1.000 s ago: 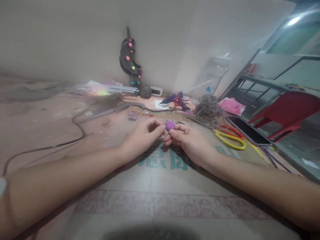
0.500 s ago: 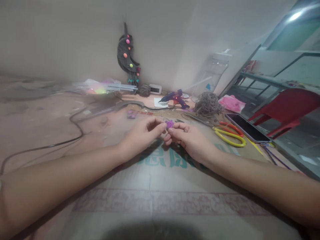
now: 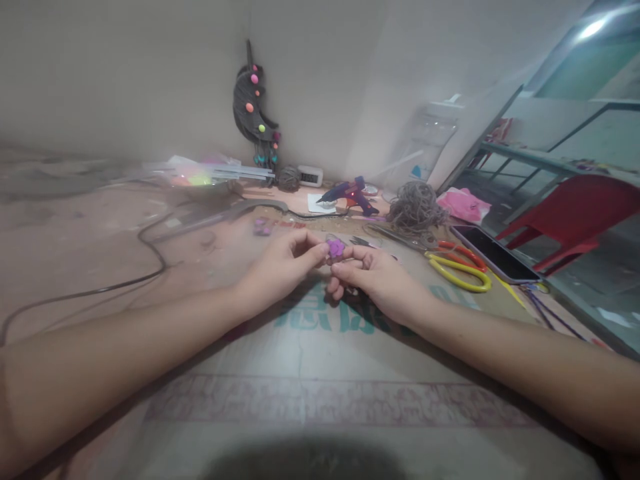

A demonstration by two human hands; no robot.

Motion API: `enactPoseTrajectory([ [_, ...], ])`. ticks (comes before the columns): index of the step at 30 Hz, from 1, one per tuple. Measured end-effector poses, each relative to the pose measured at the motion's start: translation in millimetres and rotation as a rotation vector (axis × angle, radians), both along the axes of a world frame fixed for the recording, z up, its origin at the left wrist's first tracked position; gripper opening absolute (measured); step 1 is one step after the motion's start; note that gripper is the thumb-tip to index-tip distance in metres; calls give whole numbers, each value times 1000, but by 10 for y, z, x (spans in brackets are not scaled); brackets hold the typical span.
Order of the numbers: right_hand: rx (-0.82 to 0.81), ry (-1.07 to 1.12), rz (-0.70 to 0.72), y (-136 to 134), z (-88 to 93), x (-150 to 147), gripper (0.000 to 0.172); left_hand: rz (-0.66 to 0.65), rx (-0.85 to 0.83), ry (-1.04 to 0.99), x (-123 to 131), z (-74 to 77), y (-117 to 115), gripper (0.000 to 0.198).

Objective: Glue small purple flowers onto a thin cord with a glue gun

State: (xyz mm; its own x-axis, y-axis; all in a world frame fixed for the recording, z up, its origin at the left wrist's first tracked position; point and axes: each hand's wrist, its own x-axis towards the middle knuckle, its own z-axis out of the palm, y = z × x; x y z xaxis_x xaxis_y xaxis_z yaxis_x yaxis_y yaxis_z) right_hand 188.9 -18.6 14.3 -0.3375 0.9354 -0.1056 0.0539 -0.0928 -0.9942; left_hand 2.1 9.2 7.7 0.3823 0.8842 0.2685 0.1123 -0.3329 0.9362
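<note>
A small purple flower [image 3: 335, 249] is held up between my two hands, above a printed cardboard sheet [image 3: 320, 363]. The thumb and fingers of my left hand [image 3: 293, 263] pinch its left side. From the right, my right hand [image 3: 375, 273] closes its thumb and forefinger at the flower's right edge, with the other fingers curled below. Fine detail of the flower is blurred. Small purple pieces [image 3: 262, 227] lie on the cardboard beyond my left hand.
A glue gun [image 3: 350, 195] with a lit red light stands at the back. Grey yarn [image 3: 417, 208], scissors [image 3: 460, 273] and a phone [image 3: 495, 253] lie to the right. A black cable [image 3: 160, 257] curves across the left. A moon-shaped decoration [image 3: 247, 107] leans on the wall.
The purple flower has shifted slightly left and turned so more of its face shows. My right-hand fingers have moved a little left with it.
</note>
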Motion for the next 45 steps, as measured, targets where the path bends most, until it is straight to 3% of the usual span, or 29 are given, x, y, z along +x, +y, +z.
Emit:
enactPoseTrajectory([
  [6,77,-95,-29,-7,20,77,24,24,16,19,-11,2,3,23],
  [12,280,-243,-166,-1,88,162,14,58,13,61,5,43,-20,23],
  [16,382,-279,-172,4,130,160,21,31,17,115,19,67,-48,24],
  [22,275,-304,-35,35,92,136,29,-23,-34,138,19,6,-28,24],
  [27,262,-308,-51,38,84,151,38,-106,-31,124,-1,-42,7,30],
  [35,314,-349,-133,28,109,96,42,-69,-112,117,17,-4,-31,30],
  [45,412,-431,-26,41,82,163,40,-27,-144,154,20,22,-37,21],
])
